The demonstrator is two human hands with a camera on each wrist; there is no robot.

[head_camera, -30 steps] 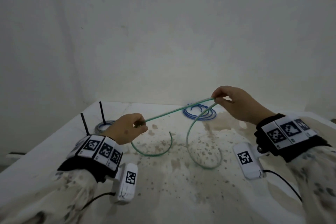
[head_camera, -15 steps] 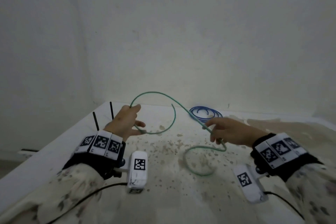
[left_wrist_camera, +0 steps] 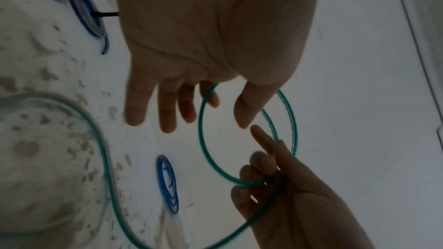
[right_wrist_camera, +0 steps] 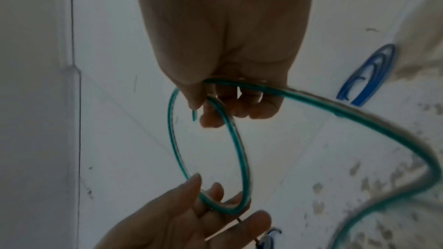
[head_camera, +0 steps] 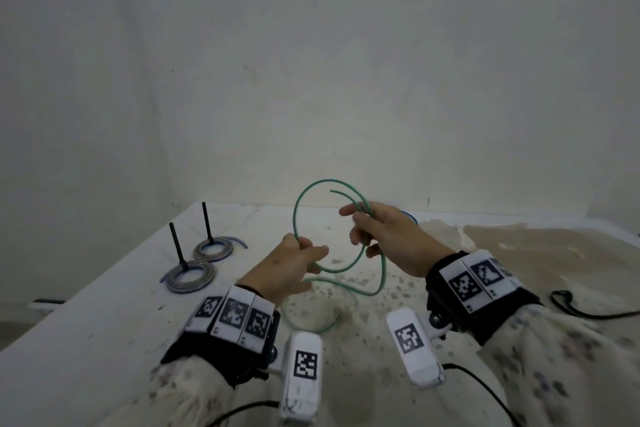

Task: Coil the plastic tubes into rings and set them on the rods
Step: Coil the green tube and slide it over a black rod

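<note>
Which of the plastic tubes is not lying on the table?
The green tube: both hands hold it up in a loop; the blue coil and the grey rings lie flat.

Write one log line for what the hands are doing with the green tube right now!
step: coiling | left hand: pinches green tube loop | right hand: grips same loop | tail: on table | rods: two, each ringed
</note>
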